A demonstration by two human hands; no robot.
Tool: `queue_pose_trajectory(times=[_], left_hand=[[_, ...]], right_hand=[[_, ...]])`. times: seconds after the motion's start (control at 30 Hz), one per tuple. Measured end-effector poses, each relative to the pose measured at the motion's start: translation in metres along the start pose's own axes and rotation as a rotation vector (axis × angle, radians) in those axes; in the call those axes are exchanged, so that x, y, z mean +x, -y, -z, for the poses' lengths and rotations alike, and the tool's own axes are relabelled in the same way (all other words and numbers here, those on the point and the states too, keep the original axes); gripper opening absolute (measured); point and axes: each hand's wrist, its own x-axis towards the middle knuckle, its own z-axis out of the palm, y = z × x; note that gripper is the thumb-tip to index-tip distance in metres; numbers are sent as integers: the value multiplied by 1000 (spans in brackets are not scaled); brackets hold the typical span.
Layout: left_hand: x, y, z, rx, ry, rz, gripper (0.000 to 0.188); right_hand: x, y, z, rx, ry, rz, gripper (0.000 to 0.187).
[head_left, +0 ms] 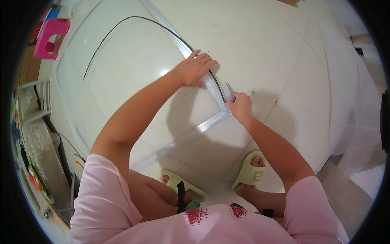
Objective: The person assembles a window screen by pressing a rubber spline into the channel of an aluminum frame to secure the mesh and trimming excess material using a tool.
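A silver-white frame (203, 124) lies on the floor, its near right corner in front of me. My left hand (195, 70) is wrapped over the frame's right bar, fingers on top and the thumb partly hidden below. Under those fingers runs a thin black strip (134, 17), lying along the bar to the corner. Its far end curves loosely leftward over the frame. At the corner, my right hand (240, 106) is closed around a slim tool (230, 89) with a grey tip and purplish handle, tip pointing up. Its fingers touch the bar beside the strip's near end.
A pink plastic stool (52, 38) stands far left. Below it are a metal rack (36, 101) and a wrapped bundle (42, 150). Translucent sheeting (349, 101) hangs or lies at right. My feet in green slippers (248, 171) stand near the frame's front bar.
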Motion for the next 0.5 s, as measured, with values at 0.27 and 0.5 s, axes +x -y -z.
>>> queue_pose_trajectory(times=[0.27, 0.5], left_hand=[[48, 21, -3, -218, 695, 92, 28], [29, 17, -10, -220, 724, 103, 20]], right_hand=[[-17, 8, -8, 8, -68, -207, 5], [-41, 39, -26, -53, -196, -240, 11]])
